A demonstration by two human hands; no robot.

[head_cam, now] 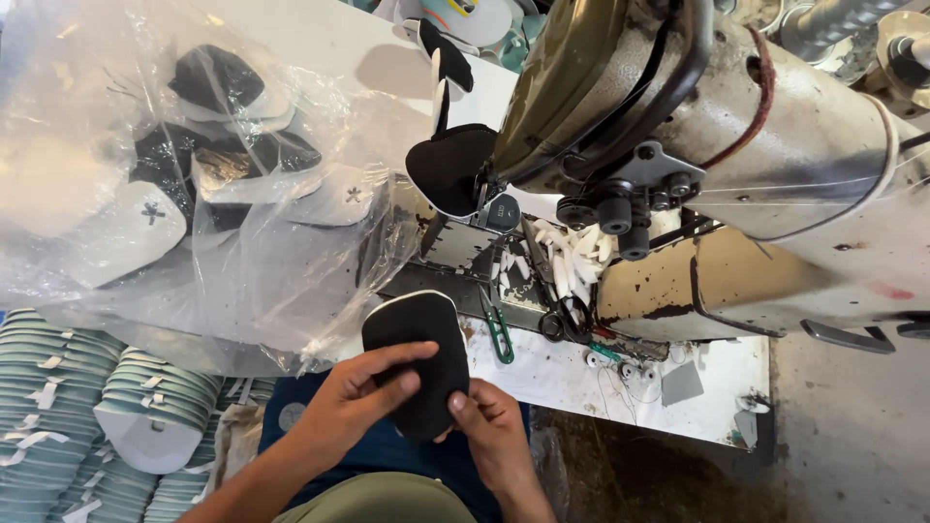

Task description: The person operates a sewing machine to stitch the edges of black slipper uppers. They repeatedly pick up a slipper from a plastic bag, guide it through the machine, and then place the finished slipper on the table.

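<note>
Fingers (392,373) of both my hands clamped on black felt-like insole piece (418,358), rounded, white-edged; lower end hidden behind right hand (494,426).

Black shoe piece with a white edge

The shoe piece (418,360) is flat, black and rounded, rimmed in white along its top edge. It stands nearly upright and slightly tilted, held at its lower half just in front of the table edge.
</note>
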